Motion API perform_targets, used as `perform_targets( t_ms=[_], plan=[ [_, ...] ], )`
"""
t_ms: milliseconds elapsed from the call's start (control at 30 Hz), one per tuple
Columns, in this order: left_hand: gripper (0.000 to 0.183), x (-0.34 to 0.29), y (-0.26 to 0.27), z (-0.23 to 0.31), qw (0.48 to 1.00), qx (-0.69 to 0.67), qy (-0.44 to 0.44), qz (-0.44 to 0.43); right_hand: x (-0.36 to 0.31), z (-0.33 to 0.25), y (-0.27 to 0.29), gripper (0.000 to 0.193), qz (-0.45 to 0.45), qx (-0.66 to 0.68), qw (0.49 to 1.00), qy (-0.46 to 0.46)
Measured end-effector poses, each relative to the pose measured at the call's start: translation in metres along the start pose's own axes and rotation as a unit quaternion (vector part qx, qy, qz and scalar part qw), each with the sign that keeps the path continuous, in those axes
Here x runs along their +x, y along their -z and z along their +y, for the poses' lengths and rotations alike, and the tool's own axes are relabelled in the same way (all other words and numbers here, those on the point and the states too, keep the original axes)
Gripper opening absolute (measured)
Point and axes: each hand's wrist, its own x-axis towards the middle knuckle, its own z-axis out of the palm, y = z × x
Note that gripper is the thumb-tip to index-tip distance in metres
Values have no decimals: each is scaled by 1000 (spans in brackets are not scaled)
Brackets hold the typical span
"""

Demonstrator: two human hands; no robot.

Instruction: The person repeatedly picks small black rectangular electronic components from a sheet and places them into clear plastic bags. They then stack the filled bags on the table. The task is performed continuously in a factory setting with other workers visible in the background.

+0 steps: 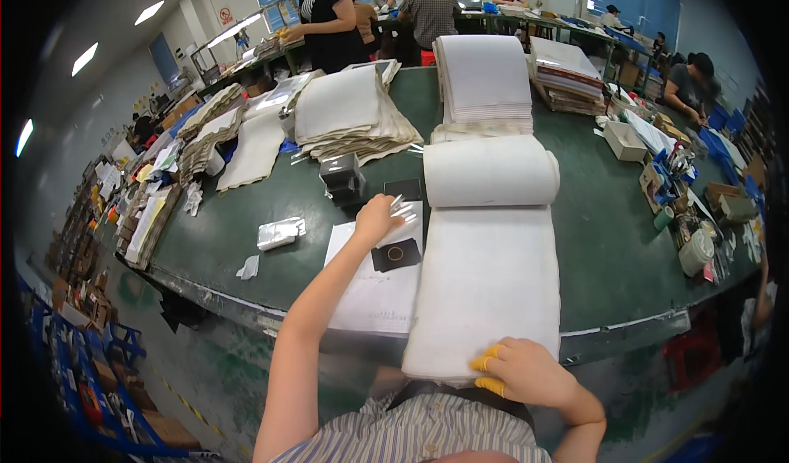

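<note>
My right hand, with yellow finger covers, pinches the near edge of a long stack of white sheets. One covered finger lies on top and another is at the edge. The stack's far part curls over in a thick white roll. My left hand reaches out left of the roll, fingers spread, with pale shiny covers or clear plastic at the tips; I cannot tell which. Just below it, a black card with a gold-coloured ring outline lies on white paper. A black box stands beyond that hand.
Piles of off-white sheets and a tall white stack stand at the back. A clear-wrapped packet lies at left. An open white box and a white jar are at right. People work behind the green table.
</note>
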Motion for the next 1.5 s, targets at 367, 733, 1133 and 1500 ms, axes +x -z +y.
perform_targets(
  t_ms=[367,733,1133,1500],
  plan=[
    [31,-24,-13,7,985,-93,-13,143,-15,2,-27,14,117,180,972,-94],
    [20,-35,16,2,900,-395,3,184,-6,47,56,30,9,490,867,-93],
    [16,-112,63,20,897,-341,-193,207,98,61,86,28,255,164,953,12],
    [19,-130,63,42,830,-265,-428,242,187,203,70,44,323,-107,935,-97]
  ],
)
